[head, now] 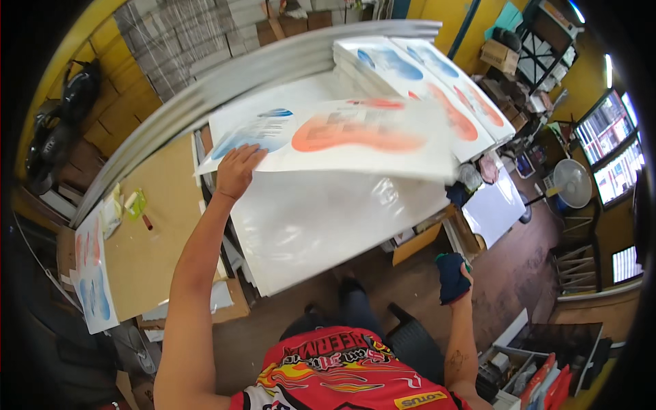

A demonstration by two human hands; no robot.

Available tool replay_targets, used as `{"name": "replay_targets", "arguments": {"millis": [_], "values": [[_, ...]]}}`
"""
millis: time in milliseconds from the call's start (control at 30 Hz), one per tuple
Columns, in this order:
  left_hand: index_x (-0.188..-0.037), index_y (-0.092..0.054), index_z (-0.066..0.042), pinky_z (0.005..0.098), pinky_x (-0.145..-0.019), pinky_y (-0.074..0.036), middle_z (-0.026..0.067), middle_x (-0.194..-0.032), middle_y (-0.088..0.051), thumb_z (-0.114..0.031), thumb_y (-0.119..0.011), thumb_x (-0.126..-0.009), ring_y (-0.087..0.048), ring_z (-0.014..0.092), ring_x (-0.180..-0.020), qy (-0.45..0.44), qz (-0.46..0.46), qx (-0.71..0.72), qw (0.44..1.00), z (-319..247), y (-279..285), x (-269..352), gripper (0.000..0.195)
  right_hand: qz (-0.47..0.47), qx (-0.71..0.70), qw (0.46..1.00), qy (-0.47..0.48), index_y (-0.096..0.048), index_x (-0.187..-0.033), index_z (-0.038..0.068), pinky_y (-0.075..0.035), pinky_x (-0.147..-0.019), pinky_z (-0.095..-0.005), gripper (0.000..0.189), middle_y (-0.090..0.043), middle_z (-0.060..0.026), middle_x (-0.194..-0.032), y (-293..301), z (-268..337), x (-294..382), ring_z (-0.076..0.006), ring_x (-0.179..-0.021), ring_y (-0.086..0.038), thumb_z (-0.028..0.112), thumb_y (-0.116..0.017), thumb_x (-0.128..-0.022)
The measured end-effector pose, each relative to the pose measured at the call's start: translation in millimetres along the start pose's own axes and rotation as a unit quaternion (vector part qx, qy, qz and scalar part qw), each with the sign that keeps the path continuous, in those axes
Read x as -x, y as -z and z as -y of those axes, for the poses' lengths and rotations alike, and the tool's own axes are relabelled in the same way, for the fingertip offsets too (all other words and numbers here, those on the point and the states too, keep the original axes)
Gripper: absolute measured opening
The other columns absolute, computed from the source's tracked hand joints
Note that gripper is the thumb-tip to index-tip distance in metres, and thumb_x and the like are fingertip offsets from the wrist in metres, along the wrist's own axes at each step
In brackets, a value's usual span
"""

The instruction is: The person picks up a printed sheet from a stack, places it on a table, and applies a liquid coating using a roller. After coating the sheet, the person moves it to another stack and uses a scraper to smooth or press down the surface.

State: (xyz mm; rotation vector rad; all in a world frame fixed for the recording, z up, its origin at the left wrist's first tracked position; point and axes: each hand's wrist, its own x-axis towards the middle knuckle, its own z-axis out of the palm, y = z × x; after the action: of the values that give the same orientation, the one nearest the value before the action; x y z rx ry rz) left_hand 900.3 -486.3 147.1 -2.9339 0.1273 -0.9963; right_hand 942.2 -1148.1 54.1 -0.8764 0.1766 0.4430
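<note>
My left hand (pixel 238 169) grips the near left part of a white printed sheet (pixel 359 159), its fingers over the top face and its thumb hidden. Blue and orange shapes with small print mark this sheet, and its right end is blurred above the table. Under it lies a glossy white surface (pixel 318 225). My right hand (pixel 465 279) is closed around a bunched dark blue cloth (pixel 451 282), off the table's near right side. At the far right of the table rise two stacks of similar printed sheets (pixel 441 87).
To the left, a tan board (pixel 159 205) carries a yellow-green packet (pixel 135 203) and a small reddish-brown stick (pixel 147 222). More printed sheets (pixel 95 302) lie on its left edge. A black stool (pixel 417 343) stands near my legs. A fan (pixel 571 183) is at the right.
</note>
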Motion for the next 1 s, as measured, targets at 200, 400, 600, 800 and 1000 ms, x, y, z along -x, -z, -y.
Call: {"name": "replay_targets", "arguments": {"millis": [200, 400, 600, 800, 1000], "values": [[-0.15, -0.043, -0.017, 0.0704, -0.116, -0.009, 0.0148, -0.161, -0.028, -0.017, -0.054, -0.093, -0.014, 0.042, -0.151, 0.216, 0.441, -0.154, 0.858, -13, -87, 59, 0.058, -0.245, 0.332, 0.909, 0.062, -0.067, -0.118, -0.002, -0.052, -0.074, -0.0292, 0.04, -0.069, -0.0057, -0.099, -25, -25, -39, -0.0149, -0.082, -0.064, 0.023, -0.075, -0.089], [-0.155, -0.029, -0.007, 0.0636, -0.119, -0.007, 0.0164, -0.164, -0.02, -0.035, -0.058, -0.094, -0.011, 0.042, -0.152, 0.305, 0.284, 0.048, 0.908, -147, -155, 22, 0.073, -0.04, 0.691, 0.646, 0.323, -0.064, -0.121, 0.009, -0.053, -0.083, -0.0447, 0.042, -0.068, -0.0149, -0.107, -171, -111, -143, -0.0364, -0.099, -0.065, 0.017, -0.07, -0.08], [-0.157, -0.026, -0.007, 0.0613, -0.12, -0.007, 0.0163, -0.165, -0.014, -0.04, -0.047, -0.101, -0.01, 0.039, -0.152, 0.239, 0.301, 0.079, 0.92, -180, -183, 19, 0.068, 0.193, 0.774, 0.526, 0.296, -0.064, -0.127, 0.016, -0.053, -0.071, -0.0444, 0.054, -0.063, -0.01, -0.096, -198, -167, -259, -0.0303, -0.084, -0.063, 0.012, -0.065, -0.074], [-0.157, -0.026, -0.008, 0.0607, -0.12, -0.006, 0.016, -0.166, -0.013, -0.041, -0.048, -0.101, -0.01, 0.038, -0.152, 0.231, 0.338, 0.117, 0.905, -183, -174, 11, 0.069, 0.068, 0.82, 0.491, 0.286, -0.063, -0.127, 0.016, -0.053, -0.072, -0.0459, 0.05, -0.063, -0.0111, -0.096, -207, -101, -403, -0.0322, -0.087, -0.065, 0.013, -0.061, -0.077], [-0.156, -0.026, -0.002, 0.0618, -0.119, -0.008, 0.0182, -0.165, -0.015, -0.039, -0.046, -0.101, -0.013, 0.04, -0.151, 0.243, 0.347, 0.104, 0.9, -176, -177, 16, 0.069, 0.27, 0.776, 0.472, 0.318, -0.066, -0.127, 0.013, -0.052, -0.063, -0.043, 0.063, -0.063, -0.01, -0.085, -167, -137, -286, -0.0307, -0.072, -0.062, 0.012, -0.065, -0.064]]}}
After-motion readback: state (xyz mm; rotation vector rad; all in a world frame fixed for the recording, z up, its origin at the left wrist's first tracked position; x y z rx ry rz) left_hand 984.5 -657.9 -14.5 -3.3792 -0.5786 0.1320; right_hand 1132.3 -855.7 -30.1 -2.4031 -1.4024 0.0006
